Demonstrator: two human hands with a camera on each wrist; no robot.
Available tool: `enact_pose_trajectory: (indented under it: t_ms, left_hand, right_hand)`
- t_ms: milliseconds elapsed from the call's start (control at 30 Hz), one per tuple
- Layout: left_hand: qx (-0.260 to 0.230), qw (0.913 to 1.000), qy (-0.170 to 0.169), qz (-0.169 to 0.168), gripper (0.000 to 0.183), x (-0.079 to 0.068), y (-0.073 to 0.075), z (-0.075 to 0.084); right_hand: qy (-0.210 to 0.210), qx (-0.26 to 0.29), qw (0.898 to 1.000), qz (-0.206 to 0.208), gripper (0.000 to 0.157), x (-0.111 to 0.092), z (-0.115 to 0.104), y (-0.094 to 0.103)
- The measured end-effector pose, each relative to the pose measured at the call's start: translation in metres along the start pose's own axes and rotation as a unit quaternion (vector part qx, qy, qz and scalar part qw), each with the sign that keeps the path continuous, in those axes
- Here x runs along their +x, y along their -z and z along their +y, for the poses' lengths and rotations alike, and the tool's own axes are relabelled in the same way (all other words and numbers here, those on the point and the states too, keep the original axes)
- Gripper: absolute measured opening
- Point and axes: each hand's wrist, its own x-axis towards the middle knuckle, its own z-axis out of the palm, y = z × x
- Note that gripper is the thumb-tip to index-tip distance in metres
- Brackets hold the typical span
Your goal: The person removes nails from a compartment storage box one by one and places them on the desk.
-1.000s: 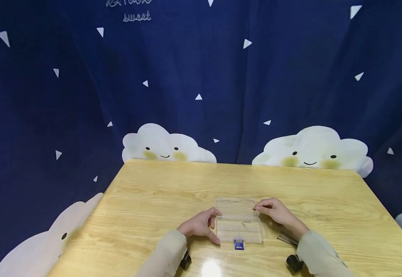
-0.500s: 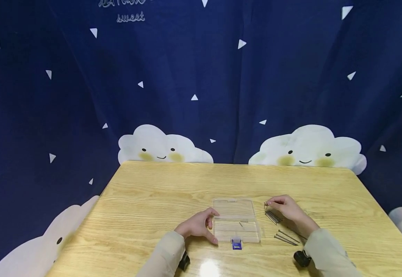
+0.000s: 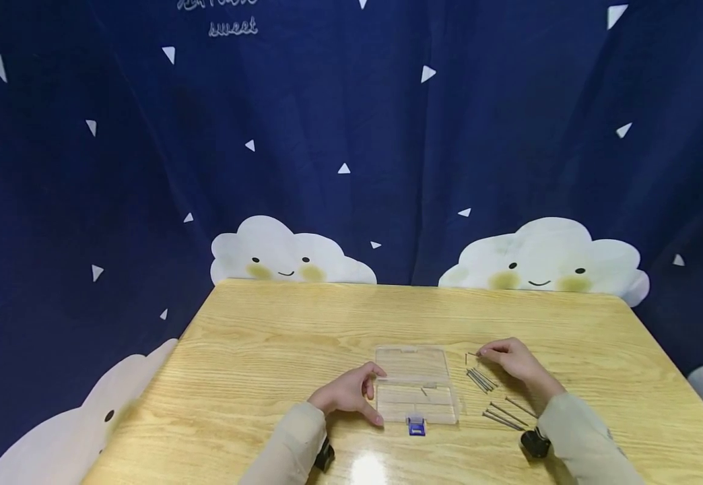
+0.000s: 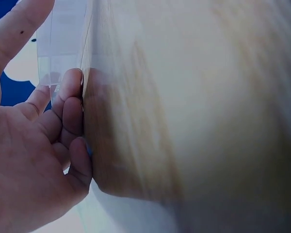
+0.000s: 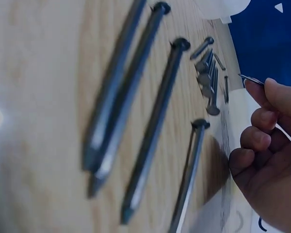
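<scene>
A clear plastic box lies with its lid folded back and its blue latch facing me. My left hand grips its left end, thumb at the front corner and index finger near the hinge. A couple of small nails lie inside. To the right of the box, my right hand pinches a small nail between thumb and index finger. Another small nail is just left of those fingertips. The other right-hand fingers are curled inward.
Several medium nails lie in a bunch right of the box. Several longer nails are nearer me, close to the right wrist. Everything rests on a wooden table before a dark blue curtain.
My right hand has moved right from beside the lid to the small nails, uncovering the medium and long nails, and lifts a small nail. The left hand stays at the box.
</scene>
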Motion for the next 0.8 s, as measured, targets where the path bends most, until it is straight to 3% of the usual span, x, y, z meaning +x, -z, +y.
enact_pose_trajectory:
  t_ms: [233,467,800]
  left_hand:
    - [0.002,1.0,0.004,-0.005,0.069,0.002,0.0,0.0]
    - [0.004,0.9995,-0.026,-0.017,0.069,-0.001,0.002,0.001]
    - [-0.002,0.9999,0.01,0.001,0.07,0.001,0.0,0.001]
  right_hand:
    - [-0.005,-0.026,1.0,0.01,0.025,0.005,0.008,0.009]
    - [-0.031,-0.03,0.999,0.016,0.028,0.009,0.015,0.01]
    - [-0.046,-0.05,0.997,0.033,0.033,0.011,0.017,0.009]
